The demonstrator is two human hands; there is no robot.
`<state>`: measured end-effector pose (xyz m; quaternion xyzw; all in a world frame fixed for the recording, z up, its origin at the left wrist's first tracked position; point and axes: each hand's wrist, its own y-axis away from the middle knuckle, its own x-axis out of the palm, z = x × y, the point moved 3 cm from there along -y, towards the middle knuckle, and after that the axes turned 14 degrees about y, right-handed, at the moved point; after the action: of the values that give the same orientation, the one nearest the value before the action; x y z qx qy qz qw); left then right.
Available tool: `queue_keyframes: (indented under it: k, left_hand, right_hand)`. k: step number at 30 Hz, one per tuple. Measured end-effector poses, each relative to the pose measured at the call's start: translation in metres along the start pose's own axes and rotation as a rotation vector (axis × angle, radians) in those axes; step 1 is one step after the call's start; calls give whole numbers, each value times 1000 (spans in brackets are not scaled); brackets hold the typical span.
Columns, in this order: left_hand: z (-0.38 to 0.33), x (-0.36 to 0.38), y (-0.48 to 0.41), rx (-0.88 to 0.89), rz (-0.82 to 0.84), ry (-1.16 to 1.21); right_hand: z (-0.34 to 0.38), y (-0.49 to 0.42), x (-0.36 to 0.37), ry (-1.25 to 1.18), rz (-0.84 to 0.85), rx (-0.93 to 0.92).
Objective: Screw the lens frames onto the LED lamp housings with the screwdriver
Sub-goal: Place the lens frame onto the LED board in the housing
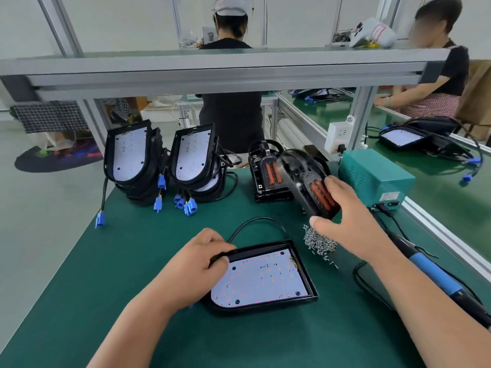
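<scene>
A black LED lamp housing with a white LED board lies flat on the green mat in front of me. My left hand grips its upper left rim. My right hand holds a black lens frame with orange inserts, tilted in the air above the mat. More lens frames stand stacked just behind it. A pile of small silver screws lies under my right hand. The blue-handled screwdriver lies on the mat to the right, under my right forearm.
Two stacks of lamp housings with blue connectors stand at the mat's far left. A teal power box sits far right beside a rail. An aluminium shelf beam crosses overhead. Two people work beyond the bench.
</scene>
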<state>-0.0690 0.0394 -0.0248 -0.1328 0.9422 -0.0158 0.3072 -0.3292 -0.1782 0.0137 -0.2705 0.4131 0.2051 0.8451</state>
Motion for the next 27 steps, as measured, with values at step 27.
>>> queue_keyframes:
  k: [27]
  left_hand:
    - [0, 7, -3, -132, 12, 246]
  right_hand:
    - [60, 31, 4, 139, 862, -471]
